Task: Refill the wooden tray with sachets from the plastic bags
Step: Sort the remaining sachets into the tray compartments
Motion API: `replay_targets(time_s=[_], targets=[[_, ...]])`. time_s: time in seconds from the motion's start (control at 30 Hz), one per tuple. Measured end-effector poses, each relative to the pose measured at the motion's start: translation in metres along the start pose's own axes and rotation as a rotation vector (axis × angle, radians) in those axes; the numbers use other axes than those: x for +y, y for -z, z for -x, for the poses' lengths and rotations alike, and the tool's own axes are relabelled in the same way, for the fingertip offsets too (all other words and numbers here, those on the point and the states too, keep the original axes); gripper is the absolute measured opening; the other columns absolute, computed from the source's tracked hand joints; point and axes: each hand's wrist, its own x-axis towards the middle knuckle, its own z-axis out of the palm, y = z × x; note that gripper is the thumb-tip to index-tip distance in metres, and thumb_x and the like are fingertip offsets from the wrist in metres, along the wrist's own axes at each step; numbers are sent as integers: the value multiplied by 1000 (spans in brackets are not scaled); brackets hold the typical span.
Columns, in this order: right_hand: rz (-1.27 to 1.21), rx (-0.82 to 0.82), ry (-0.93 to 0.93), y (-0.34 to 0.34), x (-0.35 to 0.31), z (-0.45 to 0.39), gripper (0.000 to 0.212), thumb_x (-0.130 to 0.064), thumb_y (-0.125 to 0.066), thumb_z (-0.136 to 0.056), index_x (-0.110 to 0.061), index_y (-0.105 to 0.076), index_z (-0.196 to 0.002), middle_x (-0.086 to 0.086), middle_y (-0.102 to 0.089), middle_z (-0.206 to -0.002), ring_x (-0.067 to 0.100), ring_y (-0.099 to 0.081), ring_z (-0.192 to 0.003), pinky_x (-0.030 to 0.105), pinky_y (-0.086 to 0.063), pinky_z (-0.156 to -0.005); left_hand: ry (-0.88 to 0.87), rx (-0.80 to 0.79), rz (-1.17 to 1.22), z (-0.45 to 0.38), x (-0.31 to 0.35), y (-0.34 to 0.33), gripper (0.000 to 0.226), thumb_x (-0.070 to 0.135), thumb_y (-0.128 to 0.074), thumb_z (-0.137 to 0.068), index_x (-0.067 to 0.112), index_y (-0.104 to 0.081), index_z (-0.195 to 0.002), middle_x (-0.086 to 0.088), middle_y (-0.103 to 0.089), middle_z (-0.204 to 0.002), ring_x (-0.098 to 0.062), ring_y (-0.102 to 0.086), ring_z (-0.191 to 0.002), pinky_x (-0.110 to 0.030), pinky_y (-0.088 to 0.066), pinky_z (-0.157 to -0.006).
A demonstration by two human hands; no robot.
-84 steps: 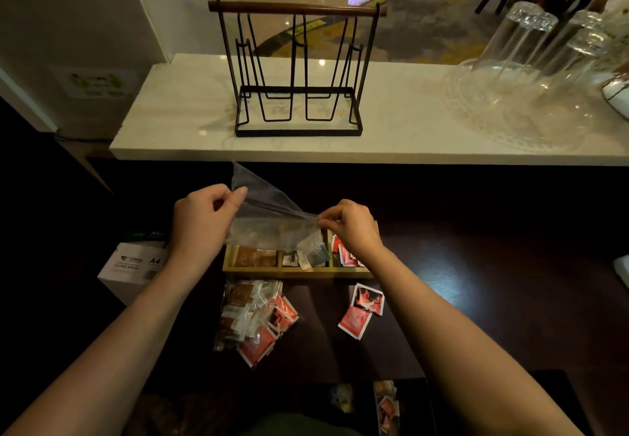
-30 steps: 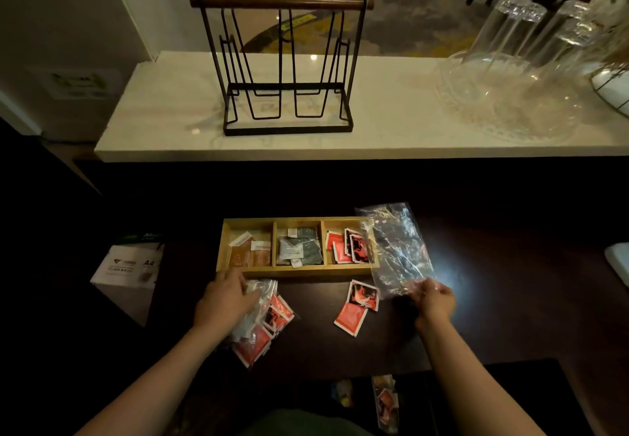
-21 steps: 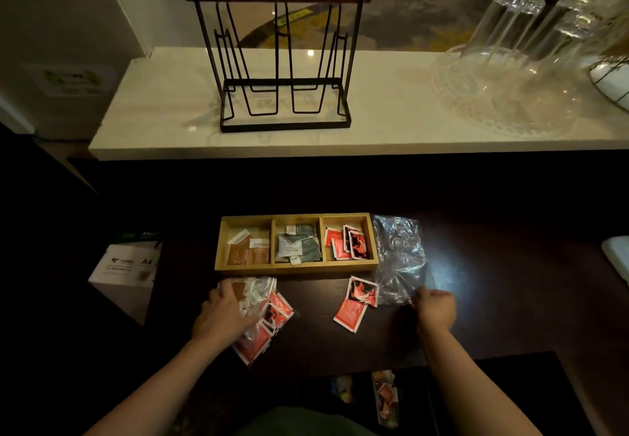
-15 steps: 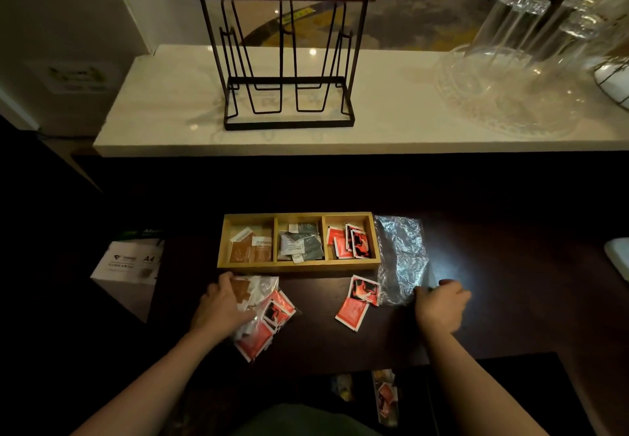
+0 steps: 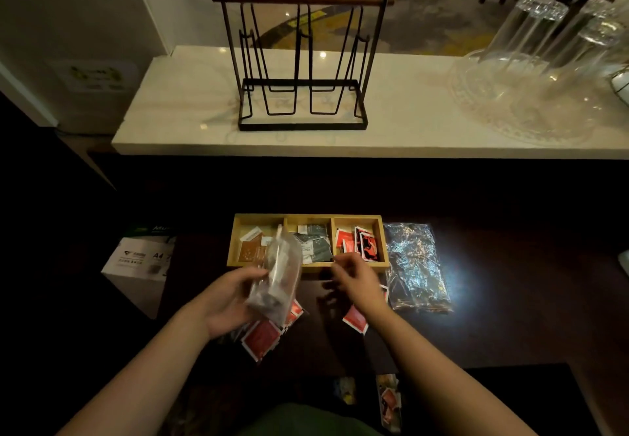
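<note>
Head view: since half a second ago the left hand (image 5: 227, 303) had lifted a clear plastic bag of sachets (image 5: 276, 275) off the dark surface (image 5: 510, 316), fingers curled round it, holding it upright just in front of the wooden tray (image 5: 308, 267). The right hand (image 5: 354, 277) had left the empty bag (image 5: 417, 265), now lying flat just right of the tray, and hung near the held bag, fingers loosely curled, holding nothing. Likely next: open it and tip sachets in. The tray had three compartments: brown sachets (image 5: 251, 248) left, grey sachets (image 5: 315, 243) middle, red sachets (image 5: 357, 241) right, all part filled. Loose red sachets (image 5: 260, 338) lay under the left hand
</note>
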Motion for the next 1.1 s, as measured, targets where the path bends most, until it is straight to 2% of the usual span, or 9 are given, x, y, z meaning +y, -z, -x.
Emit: replay_targets(time_s=[0.07, 0.13, 0.2, 0.27, 0.43, 0.63, 0.8, 0.97, 1.1], targets=[[-343, -293, -170, -19, -9, 2, 32, -34, -53, -94, -11, -56, -116, 17, -63, -117, 36, -64, -103, 50, -53, -91, 13, -99, 119, 0, -5, -7, 52, 23, -59, -80, -1, -54, -126, -27, -64, -114, -38, -66, -99, -47, -56, -81], [-481, -478, -218, -27, -15, 6, 47, -43, -51, -94, -6, -57, -122, 20, -63, -118, 39, -60, -106, 52, -47, -97, -18, -150, 182, -4, -9, -10, 62, 22, -77, -69, -3, -59, -123, -30, -62, -118, -40, -65, -103, -50, -56, -80], [-528, -480, -223, -27, -22, 10, 46, -38, -50, -95, -1, -57, -121, 22, -63, -118, 38, -60, -107, 50, -47, -98, -52, -113, 210, -6, -12, -14, 62, 20, -80, -67, 0, -60, -122, -26, -67, -114, -39, -67, -101, -50, -57, -79], [-602, -430, -191, -20, -24, 12, 41, -30, -49, -96, 3, -58, -117, 20, -65, -115, 35, -62, -106, 43, -52, -93, -111, -17, 188, -9, -14, -16, 52, 17, -66, -76, 11, -55, -126, -19, -70, -111, -36, -67, -101, -48, -58, -76], [-755, -393, -250, -3, -34, 15, 13, -8, -55, -90, -3, -64, -98, 8, -66, -89, 15, -65, -73, 25, -56, -61, -184, 140, 13, -15, -22, -7, 75, 14, -70, -69, 30, -43, -138, -16, -60, -124, -34, -60, -108, -46, -54, -79], [-802, -395, -245, 13, -40, 11, 13, -4, -57, -89, -1, -66, -97, 7, -71, -79, 14, -68, -67, 21, -57, -57, -190, 258, -110, -14, -30, -3, 86, 24, -79, -63, 33, -40, -139, -16, -61, -123, -35, -61, -108, -47, -52, -83], [-571, -365, -168, 16, -48, 13, 4, -5, -63, -85, -4, -66, -87, 1, -69, -70, 9, -63, -59, 19, -54, -55, -189, 288, -344, -10, -32, -12, 69, 23, -73, -78, 28, -39, -137, -6, -59, -117, -22, -62, -99, -32, -51, -74], [-272, -300, -101, 2, -57, 17, 6, -5, -61, -87, -4, -64, -81, 4, -64, -72, 10, -61, -60, 22, -52, -54, -281, 354, -703, -13, -27, -27, 35, 20, -64, -87, 20, -56, -121, -3, -60, -119, -20, -59, -107, -38, -49, -94], [51, -200, 5, -22, -54, 16, 10, -12, -65, -86, -6, -65, -79, 6, -66, -74, 23, -67, -72, 39, -60, -71, -358, 317, -625, -14, -17, -51, 16, 19, -55, -93, 8, -62, -103, -11, -66, -99, -24, -69, -84, -33, -59, -73]])
